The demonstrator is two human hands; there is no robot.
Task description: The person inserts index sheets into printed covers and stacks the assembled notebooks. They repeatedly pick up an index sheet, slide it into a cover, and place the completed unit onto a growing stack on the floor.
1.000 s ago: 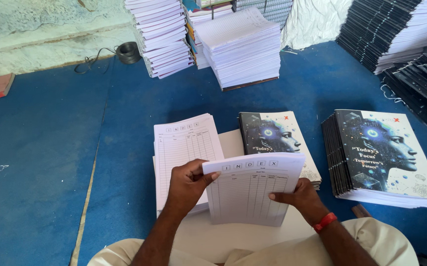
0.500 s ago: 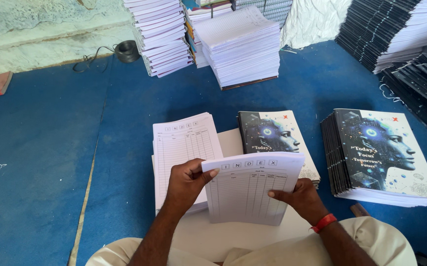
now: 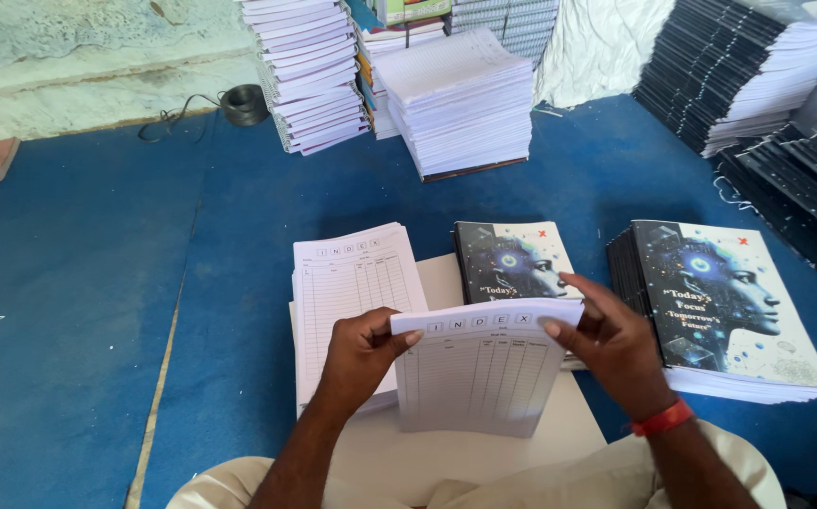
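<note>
A blue mat floor (image 3: 97,283) spreads under everything, with tall stacks of white paper blocks (image 3: 465,99) well beyond the fingers. Nearer, to the right of the right fingers, lies a thick stack of dark-covered notebooks printed with a blue face (image 3: 724,302); a smaller stack of the same covers (image 3: 512,259) sits just beyond the fingertips. A pile of white ruled index sheets (image 3: 352,283) lies under and beyond the left fingers, on a pale flat board (image 3: 446,462). Between both hands is a thin bundle of white ruled index pages (image 3: 479,368), held tilted up. The left hand (image 3: 361,353), forearm angled up from below, pinches its left top corner with thumb over the edge. The right hand (image 3: 616,344), red band at the wrist, grips the right top corner, fingers curled over it.
</note>
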